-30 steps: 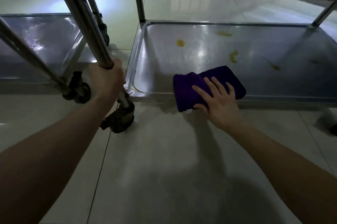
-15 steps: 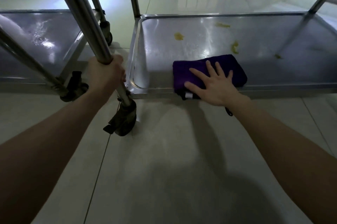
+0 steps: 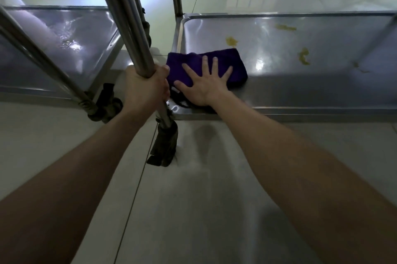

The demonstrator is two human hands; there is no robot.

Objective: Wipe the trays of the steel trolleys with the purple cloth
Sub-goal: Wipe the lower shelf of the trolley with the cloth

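From the head view, the right hand, fingers spread, presses the purple cloth flat at the lower tray's near-left corner while the left hand grips the trolley post, mid-wipe; next, probably sweep toward the yellow stains at one o'clock.

I am seeing the steel tray carrying the folded purple cloth at its near left corner, while yellow smears are lying just beyond the cloth and further to the cloth's right, and a second tray is sitting well left of the cloth.
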